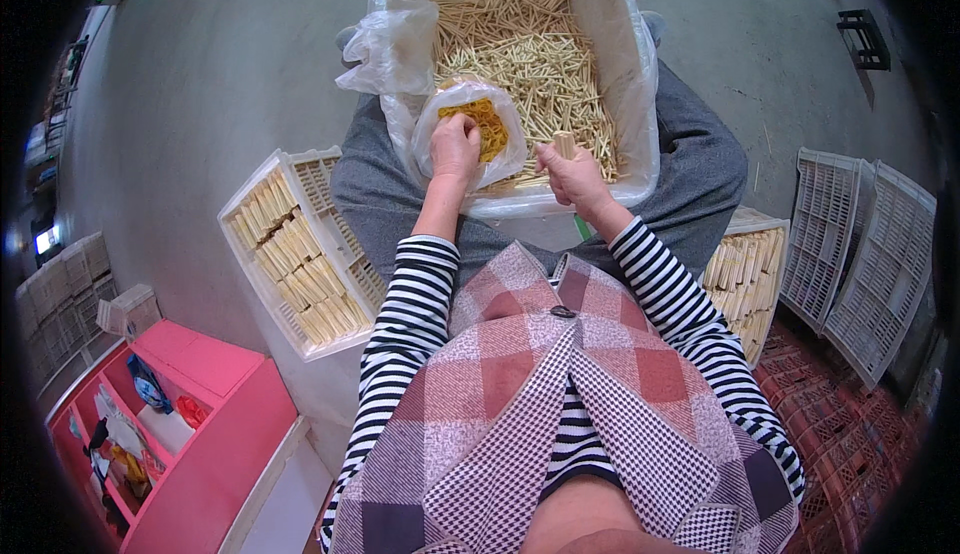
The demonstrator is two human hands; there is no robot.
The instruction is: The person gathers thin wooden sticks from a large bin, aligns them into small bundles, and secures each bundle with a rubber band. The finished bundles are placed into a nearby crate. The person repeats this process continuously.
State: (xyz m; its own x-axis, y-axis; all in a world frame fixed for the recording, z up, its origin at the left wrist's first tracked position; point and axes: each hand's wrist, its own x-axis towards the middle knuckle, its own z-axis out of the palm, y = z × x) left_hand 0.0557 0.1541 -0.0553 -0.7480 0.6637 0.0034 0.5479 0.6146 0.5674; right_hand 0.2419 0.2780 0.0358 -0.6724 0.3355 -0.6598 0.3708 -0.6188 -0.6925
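Note:
My left hand [454,150] reaches into a plastic bag of yellow rubber bands [491,130]; its fingertips are among the bands, and whether they pinch one cannot be made out. In my right hand [579,177] a small bundle of short wooden sticks [563,144] stands upright, gripped in the fist. Both hands are over the near part of a large bin lined with clear plastic [637,111], between my knees. Loose wooden sticks [551,74] fill the bin, darker at the far end and paler nearer me. The bag rests on them at the left near corner.
A white plastic crate [296,254] of stick bundles stands left of my legs, another crate [750,276] of bundles at the right. Upright crates [862,254] lean farther right above red crates [832,419]. A pink cabinet [217,434] stands at lower left, a black stool [864,40] at upper right.

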